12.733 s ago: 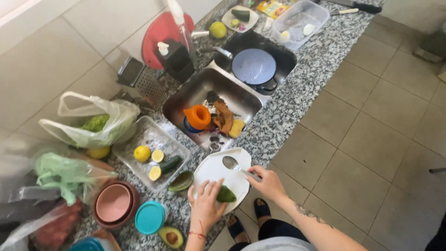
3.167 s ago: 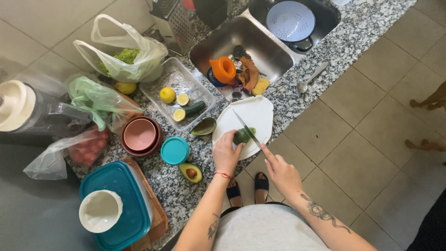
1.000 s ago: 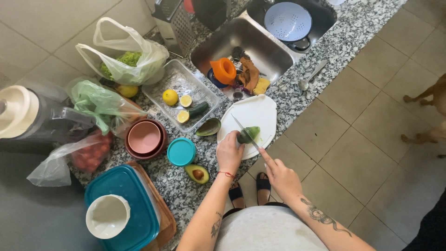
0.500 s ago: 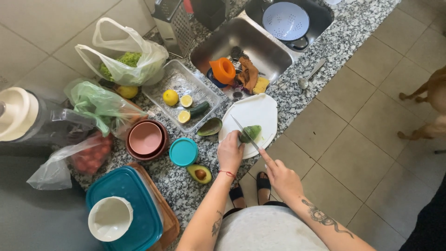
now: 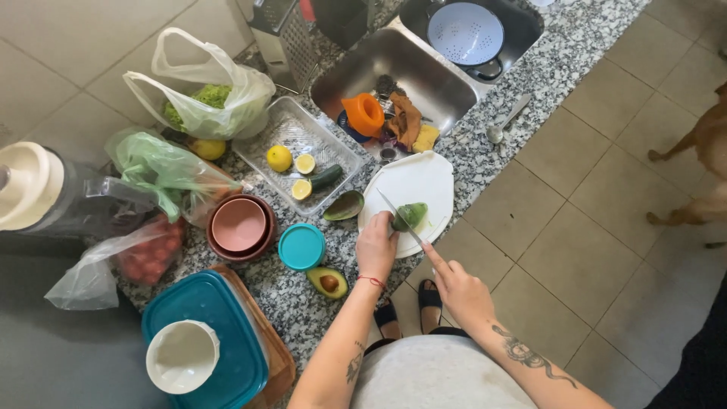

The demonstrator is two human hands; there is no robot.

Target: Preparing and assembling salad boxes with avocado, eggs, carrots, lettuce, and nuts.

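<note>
On the white cutting board [image 5: 424, 178] lies a green avocado piece [image 5: 412, 215]. My left hand [image 5: 376, 246] rests on the board and steadies the avocado piece with its fingertips. My right hand [image 5: 459, 286] grips a knife [image 5: 399, 219] whose blade lies across the avocado piece. An avocado half with its pit [image 5: 328, 282] sits on the granite counter left of my left hand. An empty avocado skin [image 5: 344, 206] lies beside the board.
A glass tray [image 5: 299, 136] holds lemons and a cucumber end. Stacked bowls [image 5: 239, 226], a teal lid [image 5: 301, 246], a teal container [image 5: 219, 341], bags of produce and a sink [image 5: 409, 76] with an orange cup crowd the counter. A dog [image 5: 700, 163] stands at right.
Since twelve seconds ago my view shifted left along the counter. In the last second the knife stays on the avocado piece with small cutting movement; the dog walked further into view.
</note>
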